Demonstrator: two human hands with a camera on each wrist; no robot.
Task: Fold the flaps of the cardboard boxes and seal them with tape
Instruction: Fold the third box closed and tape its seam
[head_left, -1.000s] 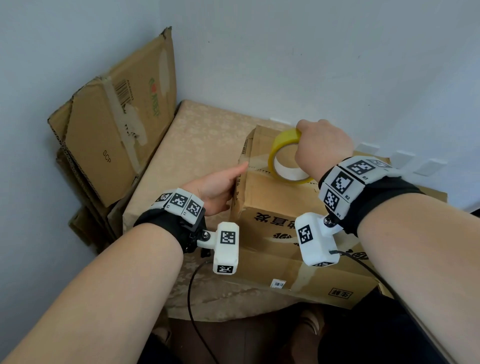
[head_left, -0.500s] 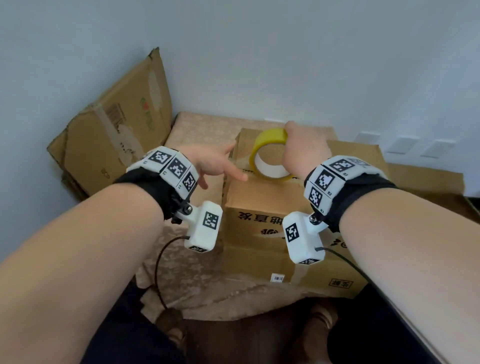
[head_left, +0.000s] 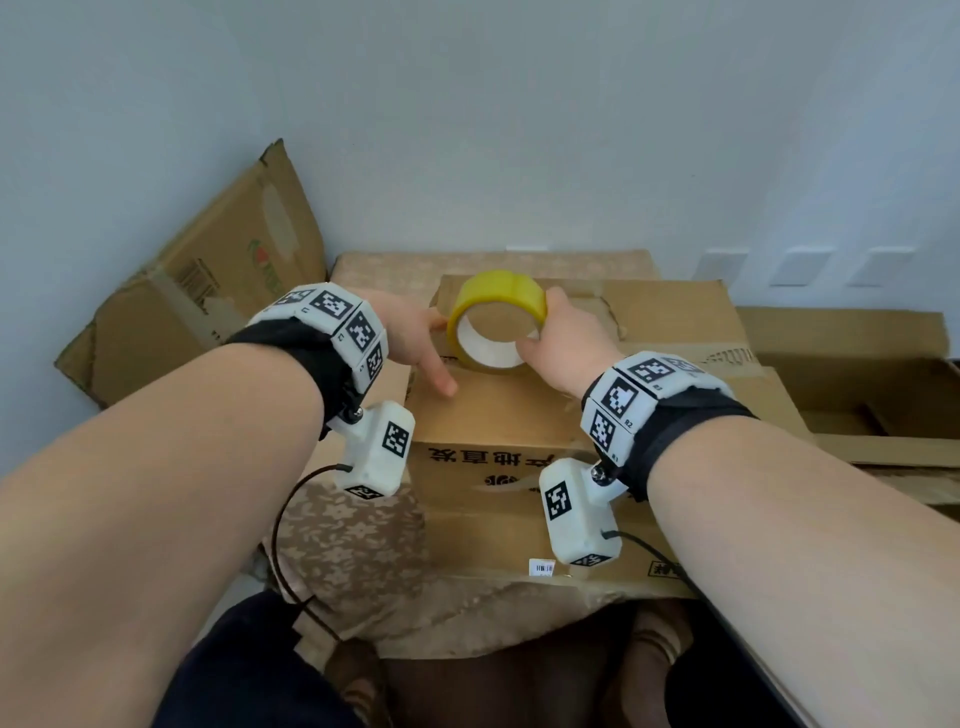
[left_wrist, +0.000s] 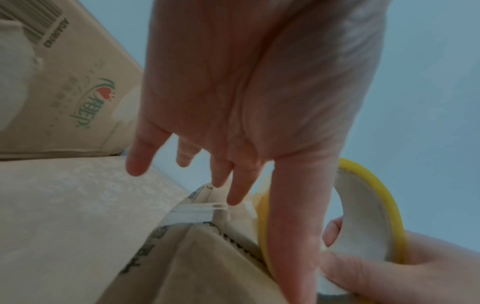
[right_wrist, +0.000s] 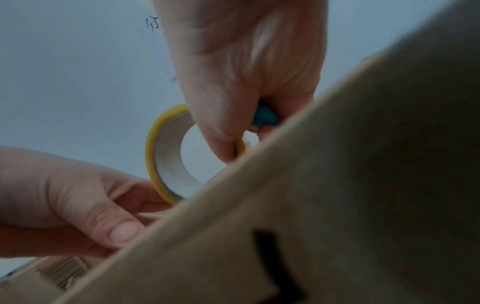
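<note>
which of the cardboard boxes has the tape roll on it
The closed box on the table under both hands; the yellow tape roll stands on its top. The flattened box leans against the wall.

Three views: one head, two wrist, all sharing the tape roll (head_left: 496, 318).
Head looks forward-down from above; wrist cams sit very close under each palm, facing along fingers toward the box (head_left: 524, 415) top.

Left hand (head_left: 410, 338) now touching tape roll (head_left: 496, 319) (fingers straight).
</note>
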